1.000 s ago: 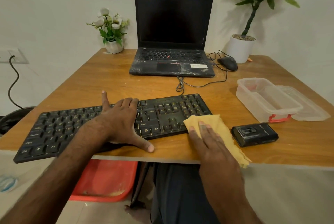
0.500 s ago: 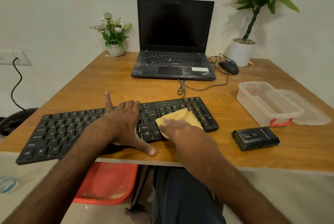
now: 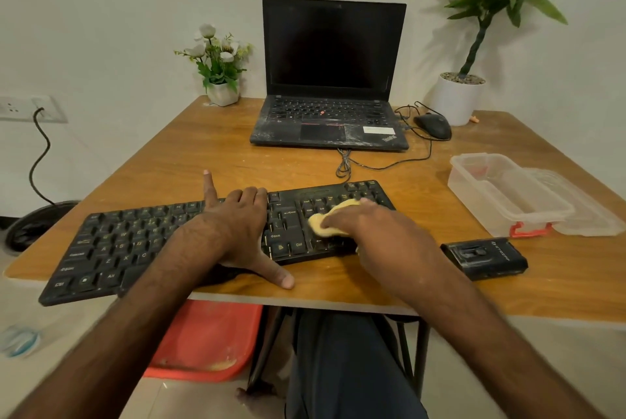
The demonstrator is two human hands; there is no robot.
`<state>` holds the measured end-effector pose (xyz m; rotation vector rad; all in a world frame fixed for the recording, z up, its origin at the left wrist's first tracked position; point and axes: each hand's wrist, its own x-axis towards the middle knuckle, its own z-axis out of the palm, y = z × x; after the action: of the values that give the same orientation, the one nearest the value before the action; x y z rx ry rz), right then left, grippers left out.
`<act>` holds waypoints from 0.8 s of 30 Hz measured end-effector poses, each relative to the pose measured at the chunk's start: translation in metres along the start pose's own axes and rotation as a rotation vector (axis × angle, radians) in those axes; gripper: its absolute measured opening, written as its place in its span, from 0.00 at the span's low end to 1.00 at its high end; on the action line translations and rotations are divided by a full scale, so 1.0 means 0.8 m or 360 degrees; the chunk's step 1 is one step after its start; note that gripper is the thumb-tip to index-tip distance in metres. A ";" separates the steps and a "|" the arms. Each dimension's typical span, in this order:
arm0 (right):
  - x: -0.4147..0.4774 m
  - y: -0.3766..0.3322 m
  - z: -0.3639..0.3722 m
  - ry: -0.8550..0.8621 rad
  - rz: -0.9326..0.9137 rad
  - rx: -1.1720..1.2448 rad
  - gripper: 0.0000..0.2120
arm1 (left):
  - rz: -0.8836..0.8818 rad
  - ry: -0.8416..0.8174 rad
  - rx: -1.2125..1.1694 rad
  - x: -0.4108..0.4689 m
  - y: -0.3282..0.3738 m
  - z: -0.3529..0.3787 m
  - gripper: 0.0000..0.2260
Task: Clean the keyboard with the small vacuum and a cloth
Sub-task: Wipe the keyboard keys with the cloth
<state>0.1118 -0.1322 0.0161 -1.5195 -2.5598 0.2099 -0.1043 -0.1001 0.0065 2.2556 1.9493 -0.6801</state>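
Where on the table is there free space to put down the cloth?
Bare wood lies between the keyboard and the laptop, left of the cable. The right side is crowded: plastic box, small vacuum, mouse.

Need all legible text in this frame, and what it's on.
"ThinkPad": palm rest of the laptop, right corner.
"Ctrl", "Alt", "Shift", "Enter": keys of the keyboard. Most other key legends are too small to read.
Small vacuum: the print along its side is too blurred to read.
White sticker on the laptop: no readable text.
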 end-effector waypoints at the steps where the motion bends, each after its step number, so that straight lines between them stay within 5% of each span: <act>1: 0.005 0.002 0.002 0.0066 0.0040 -0.0008 0.29 | 0.0006 0.0007 -0.0002 0.000 0.000 0.001 0.71; 9: 0.011 -0.009 0.018 -0.0129 -0.0141 0.0049 0.33 | -0.0025 -0.0026 0.0032 0.000 0.003 -0.001 0.70; 13: 0.007 0.026 0.001 0.0046 0.0017 -0.0032 0.30 | -0.0030 -0.0033 0.0013 0.001 0.001 0.000 0.71; 17: -0.006 0.008 0.012 -0.0094 0.0036 0.0026 0.33 | -0.0039 -0.0051 0.0044 0.001 0.004 -0.001 0.71; 24: 0.005 0.005 0.021 0.0190 0.0206 0.0262 0.23 | -0.0076 -0.0072 0.0107 0.002 0.011 -0.006 0.71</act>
<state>0.1098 -0.1273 -0.0011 -1.5851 -2.2941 0.3264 -0.0947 -0.0982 0.0083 2.2169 1.9942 -0.8073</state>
